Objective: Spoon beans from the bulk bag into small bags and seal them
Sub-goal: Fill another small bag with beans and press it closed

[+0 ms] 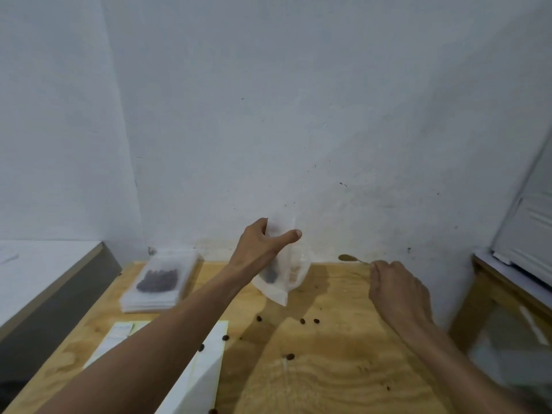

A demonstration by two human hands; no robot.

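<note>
Left hand (257,249) holds small bag (283,273) (translucent, few dark beans).

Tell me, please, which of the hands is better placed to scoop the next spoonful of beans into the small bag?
Right. The right hand already grips the spoon, whose bowl is just beside the small bag. The left hand is holding that bag up off the wooden table, so it is probably best kept there.

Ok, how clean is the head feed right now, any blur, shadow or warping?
Head view: soft overall, the lower right corner smeared; arm shadows fall across the plywood table; wide-angle lens bends the wall edges; the translucent small bag in the left hand nearly blends into the pale wall.
</note>
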